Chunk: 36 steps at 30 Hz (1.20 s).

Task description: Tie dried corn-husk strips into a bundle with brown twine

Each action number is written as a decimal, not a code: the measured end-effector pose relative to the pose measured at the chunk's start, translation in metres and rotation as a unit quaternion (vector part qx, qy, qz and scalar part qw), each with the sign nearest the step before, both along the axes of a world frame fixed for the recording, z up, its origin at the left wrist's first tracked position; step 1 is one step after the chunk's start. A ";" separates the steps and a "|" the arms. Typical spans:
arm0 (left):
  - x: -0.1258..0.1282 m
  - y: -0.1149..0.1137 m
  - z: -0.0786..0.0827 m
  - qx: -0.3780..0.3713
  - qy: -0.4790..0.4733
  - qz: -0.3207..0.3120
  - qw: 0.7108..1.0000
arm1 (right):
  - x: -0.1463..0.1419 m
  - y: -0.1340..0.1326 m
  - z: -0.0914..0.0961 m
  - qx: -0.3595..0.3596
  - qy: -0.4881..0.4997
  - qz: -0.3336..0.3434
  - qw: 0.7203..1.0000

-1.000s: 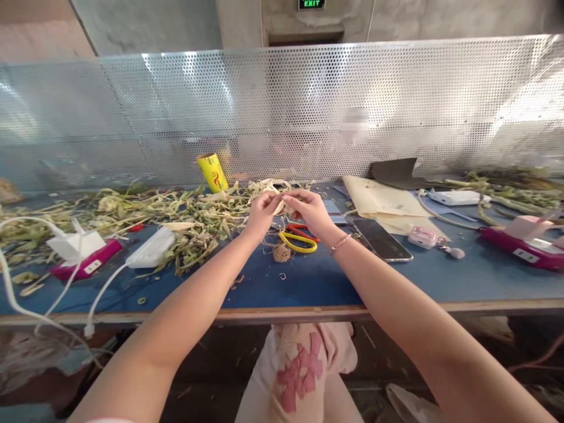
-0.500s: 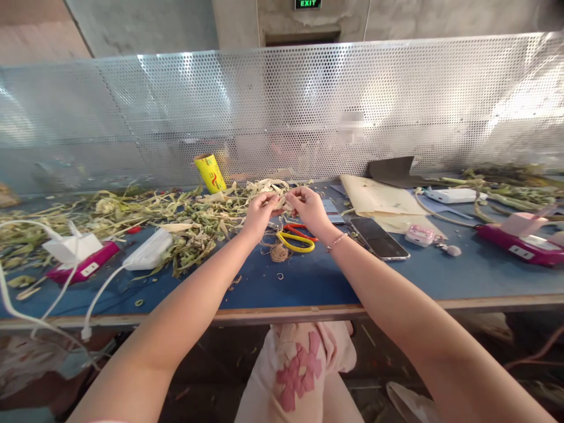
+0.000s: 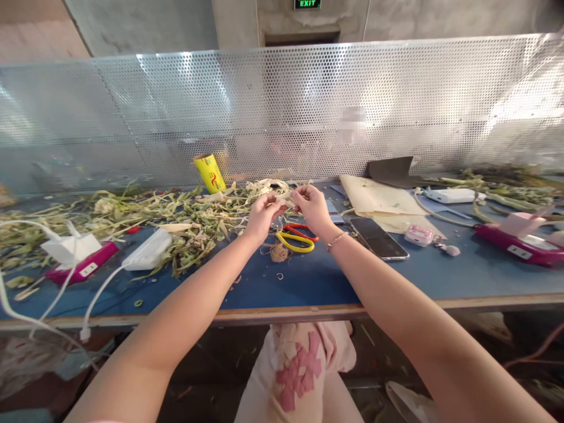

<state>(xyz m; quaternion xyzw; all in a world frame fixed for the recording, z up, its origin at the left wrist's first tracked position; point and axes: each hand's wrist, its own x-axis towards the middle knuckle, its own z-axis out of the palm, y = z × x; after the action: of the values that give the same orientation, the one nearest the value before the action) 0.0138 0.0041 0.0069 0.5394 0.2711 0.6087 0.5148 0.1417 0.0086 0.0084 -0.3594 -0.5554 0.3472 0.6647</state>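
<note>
My left hand (image 3: 262,217) and my right hand (image 3: 315,210) meet over the middle of the blue table, fingertips pinched close together. Between them is a pale, dry strip of plant leaf (image 3: 288,202), mostly hidden by the fingers. Just behind lies a loose heap of cream-coloured dried strips (image 3: 268,185). Below the hands rest yellow-handled scissors (image 3: 296,242), a tool with red handles (image 3: 304,229) and a small ball of brown twine (image 3: 279,252). A bracelet circles my right wrist.
Dried stalks and leaves (image 3: 189,235) spread over the left side, with a yellow tube (image 3: 210,174) upright behind. White chargers and cables sit on a magenta power strip (image 3: 83,264). To the right are a phone (image 3: 379,238), brown paper (image 3: 379,197), a pink earphone case (image 3: 419,235) and another magenta strip (image 3: 520,247).
My left hand has turned a little and its fingers have shifted right along the strip. My right hand has moved slightly upward. Both keep the strip; the table things stay put.
</note>
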 end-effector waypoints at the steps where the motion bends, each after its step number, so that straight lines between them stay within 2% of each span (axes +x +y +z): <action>1: 0.000 0.001 -0.001 0.001 0.000 0.003 1.000 | 0.001 0.000 0.000 -0.004 0.005 0.011 1.000; 6: 0.000 0.003 -0.004 0.023 0.007 0.004 1.000 | 0.004 -0.005 0.006 0.004 -0.037 0.047 0.998; 11: 0.000 0.004 -0.005 0.042 0.021 0.003 0.999 | 0.006 -0.007 0.009 0.009 -0.106 0.027 0.994; 17: 0.002 0.003 -0.005 0.021 0.008 0.006 1.000 | 0.007 -0.007 0.006 0.008 -0.086 0.014 0.996; 22: 0.000 0.003 -0.005 0.028 0.023 -0.005 0.999 | 0.008 -0.006 0.005 0.039 -0.122 0.008 0.992; 28: -0.002 0.004 -0.005 0.028 0.035 0.008 0.999 | 0.008 -0.007 0.004 0.038 -0.105 0.072 0.991; 32: -0.003 0.007 -0.005 0.014 0.054 0.026 0.998 | 0.009 -0.004 0.002 0.057 -0.127 0.070 0.988; 36: -0.005 0.007 -0.003 0.014 0.047 0.042 0.998 | 0.009 -0.001 0.000 0.043 -0.131 0.075 0.988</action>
<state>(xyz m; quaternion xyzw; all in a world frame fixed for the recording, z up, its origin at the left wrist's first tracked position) 0.0091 0.0112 0.0039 0.5626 0.3097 0.6073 0.4677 0.1509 0.0081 0.0082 -0.3303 -0.6772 0.3221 0.5732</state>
